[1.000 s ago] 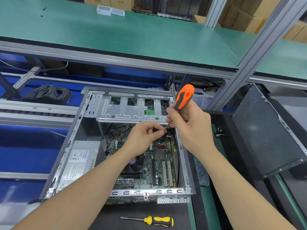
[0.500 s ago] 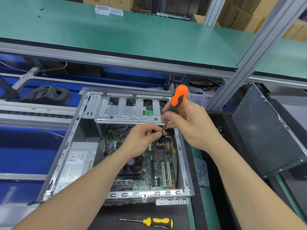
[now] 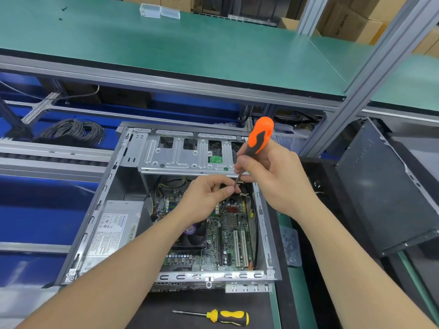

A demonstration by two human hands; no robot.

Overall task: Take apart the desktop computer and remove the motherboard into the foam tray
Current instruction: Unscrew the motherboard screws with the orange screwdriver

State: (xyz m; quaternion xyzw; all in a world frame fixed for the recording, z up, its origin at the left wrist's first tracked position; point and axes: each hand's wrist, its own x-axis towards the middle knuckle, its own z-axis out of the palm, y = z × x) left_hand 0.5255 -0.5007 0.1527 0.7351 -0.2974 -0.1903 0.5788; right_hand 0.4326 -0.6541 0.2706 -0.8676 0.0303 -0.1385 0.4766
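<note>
The main risk is the tip slipping. The right hand (image 3: 273,181) grips the orange screwdriver (image 3: 260,136) by its handle, and the left hand (image 3: 206,200) pinches the thin shaft low down between thumb and forefinger, steering it towards the far right corner of the motherboard (image 3: 228,229). The tip itself is hidden behind the left fingers, so I cannot tell whether it sits in a screw. If it skates off, it could gouge traces or small parts nearby. A loosened screw could also drop among the components. The black cable (image 3: 256,222) running along the right edge may snag the board when it lifts.

The motherboard lies flat on the floor of the open computer case (image 3: 95,224), to the right of the power supply (image 3: 114,231) and partly under the drive cage (image 3: 175,155). It is green and densely populated, with a black CPU fan (image 3: 194,233), two white expansion slots (image 3: 238,245) and wires plugged in at its far end, so it looks far from free.
</note>
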